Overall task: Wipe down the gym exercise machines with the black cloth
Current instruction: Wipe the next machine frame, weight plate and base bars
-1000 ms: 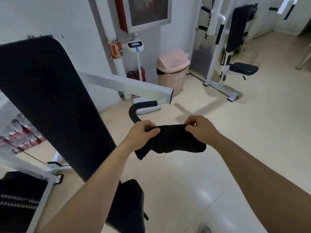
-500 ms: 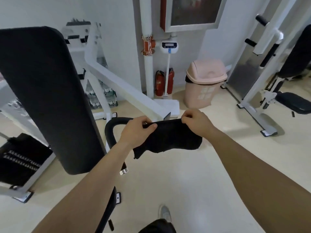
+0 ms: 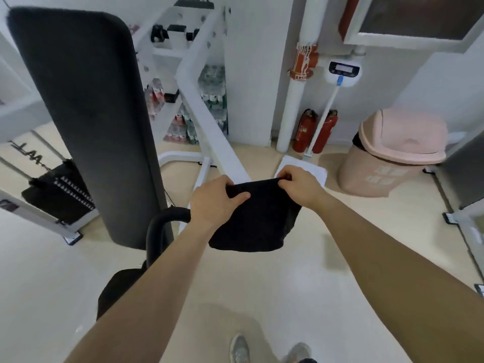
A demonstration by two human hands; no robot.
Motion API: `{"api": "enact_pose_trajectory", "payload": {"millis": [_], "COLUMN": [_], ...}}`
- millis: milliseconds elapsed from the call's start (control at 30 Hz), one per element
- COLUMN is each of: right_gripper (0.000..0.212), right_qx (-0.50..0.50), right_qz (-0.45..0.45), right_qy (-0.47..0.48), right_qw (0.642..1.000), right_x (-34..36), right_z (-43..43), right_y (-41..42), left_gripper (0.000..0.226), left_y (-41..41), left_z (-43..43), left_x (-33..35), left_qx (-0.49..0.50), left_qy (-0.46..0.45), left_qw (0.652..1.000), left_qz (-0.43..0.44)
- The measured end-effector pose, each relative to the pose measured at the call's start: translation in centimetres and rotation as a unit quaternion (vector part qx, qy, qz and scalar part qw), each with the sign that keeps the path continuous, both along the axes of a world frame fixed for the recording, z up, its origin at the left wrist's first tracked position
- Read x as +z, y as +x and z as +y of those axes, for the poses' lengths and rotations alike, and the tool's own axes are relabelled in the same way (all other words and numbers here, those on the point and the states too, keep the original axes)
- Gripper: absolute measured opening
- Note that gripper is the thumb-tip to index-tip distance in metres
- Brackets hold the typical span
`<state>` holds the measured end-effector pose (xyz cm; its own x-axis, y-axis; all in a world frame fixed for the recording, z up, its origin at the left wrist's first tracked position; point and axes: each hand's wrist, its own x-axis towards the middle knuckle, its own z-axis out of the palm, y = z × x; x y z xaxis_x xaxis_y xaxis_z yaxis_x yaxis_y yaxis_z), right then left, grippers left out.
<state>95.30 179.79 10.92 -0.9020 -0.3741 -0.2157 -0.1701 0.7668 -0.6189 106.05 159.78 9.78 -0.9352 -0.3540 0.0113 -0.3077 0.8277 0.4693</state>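
a: what's at the left?
b: a weight stack (image 3: 60,195) low at the left edge, then a tall black pad (image 3: 86,121) filling the upper left. right of that, a curved handle (image 3: 162,226), and a white beam (image 3: 209,121) sloping down toward the centre.

a: and the cloth (image 3: 258,221)?
b: centre of the frame, hanging between both hands. the left hand (image 3: 213,203) grips its top left corner, thumb over the front. the right hand (image 3: 298,187) pinches the top right corner. its long axis runs left to right along that stretched top edge.

a: which hand is nearer the machine?
b: the left. the handle is just left of it, and the beam's end is just behind the cloth's top edge. i'd guess the beam gets wiped first.

a: anything in the way?
b: nothing between. the extinguishers (image 3: 305,132), scale (image 3: 343,72) and pink bin (image 3: 392,153) stand at the right, well apart.
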Motion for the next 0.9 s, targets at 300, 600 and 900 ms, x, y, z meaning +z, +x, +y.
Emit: {"api": "enact_pose_trajectory", "payload": {"millis": [300, 600, 900], "right_gripper": [0.037, 0.052, 0.058], "right_qx": [-0.017, 0.057, 0.031], "right_qz": [0.035, -0.350, -0.391], "right_qy": [-0.107, -0.258, -0.266], "right_qw": [0.994, 0.899, 0.881], "right_x": [-4.0, -5.0, -7.4], "right_z": [-1.2, -1.4, -3.4], "right_y": [-0.5, 4.6, 2.3], "left_gripper": [0.040, 0.033, 0.020], "left_y": [0.6, -2.4, -4.2], "left_z": [6.2, 11.3, 9.5], "left_x": [-2.0, -1.3, -3.1], "left_qx": [0.246, 0.355, 0.354], "left_qy": [-0.033, 0.347, 0.344], "left_qw": [0.961, 0.868, 0.868], "left_qz": [0.120, 0.023, 0.043]}}
